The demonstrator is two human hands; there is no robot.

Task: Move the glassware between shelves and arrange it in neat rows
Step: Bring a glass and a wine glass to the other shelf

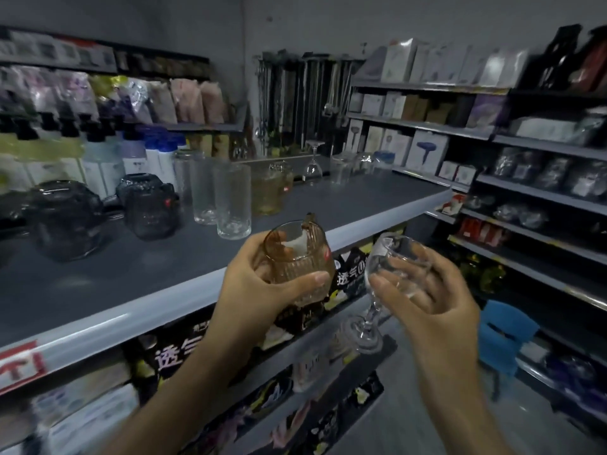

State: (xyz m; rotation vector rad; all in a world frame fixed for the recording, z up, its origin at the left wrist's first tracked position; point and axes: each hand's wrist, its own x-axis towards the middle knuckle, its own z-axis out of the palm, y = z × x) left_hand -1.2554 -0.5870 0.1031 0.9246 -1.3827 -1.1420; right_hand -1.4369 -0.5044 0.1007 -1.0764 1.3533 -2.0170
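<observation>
A dim shop aisle, with a broad grey shelf [203,257] running from 8 o'clock up toward 2 o'clock of the view. Just in front of its pale front edge, near the middle, the left hand [259,290] grips an amber ribbed cup [297,257] from the side. The thumb lies across the near wall and the mouth tilts toward the camera. A pale patch shows inside the cup; what it is cannot be told. At 3 o'clock of the cup, close but apart from it, the right hand [437,300] holds a clear wine glass [391,267] by the bowl. Its fingers curl round the bowl, and the stem and foot slant down toward 7 o'clock. Both glasses are in the air, off the shelf.

At 11 o'clock of the cup, tall clear tumblers [233,205] stand in a loose cluster near the shelf edge, with a second amber cup [271,188] behind them at 12 o'clock. Bare shelf top stretches from there toward 1 o'clock, as far as an upturned wine glass [312,170] and a few clear glasses [341,170] at the far end. At 10 o'clock sit two dark glass teapots [149,208], with bare shelf in front of them toward 8 o'clock. Printed packs [351,274] fill the level below. Boxes [427,152] line the shelves at 2 o'clock.
</observation>
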